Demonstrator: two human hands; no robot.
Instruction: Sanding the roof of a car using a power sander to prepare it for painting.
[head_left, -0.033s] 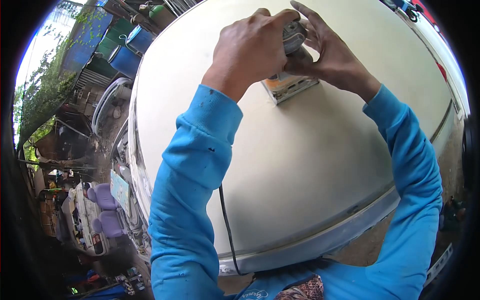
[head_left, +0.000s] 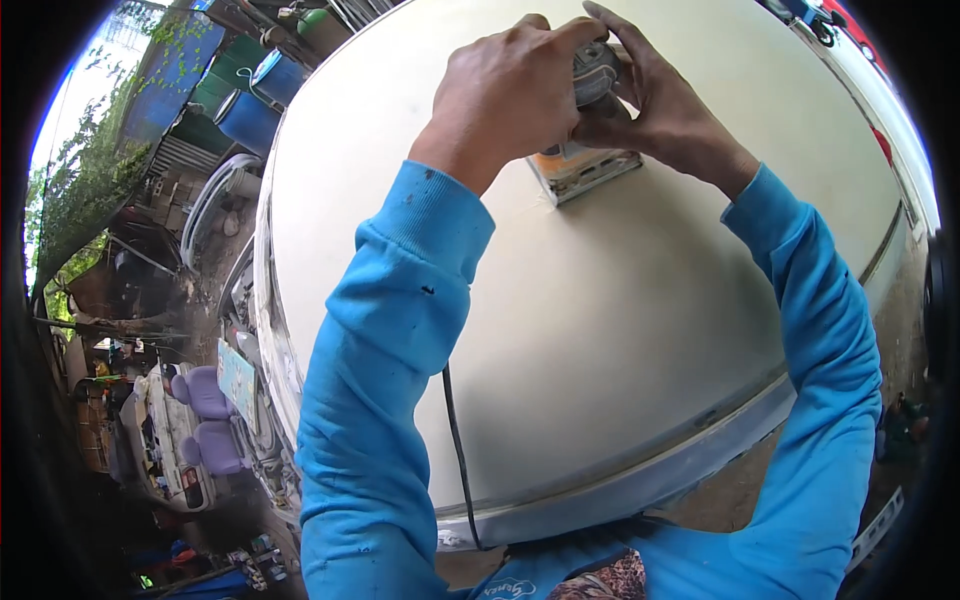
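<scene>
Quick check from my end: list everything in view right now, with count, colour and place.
sander: one, grey top with orange base, flat on the panel, under both hands
panel: one, cream white, curved, fills the centre
cord: one, black, runs down the panel to its lower edge
barrels: several, blue and green, upper left
seats: two, purple, lower left
sleeves: two, bright blue
left hand: one, on the sander
right hand: one, on the sander

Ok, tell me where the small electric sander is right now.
In the head view the small grey-topped electric sander sits near the top centre, its flat pad on the big cream panel, gripped between the left hand and right hand.
</scene>
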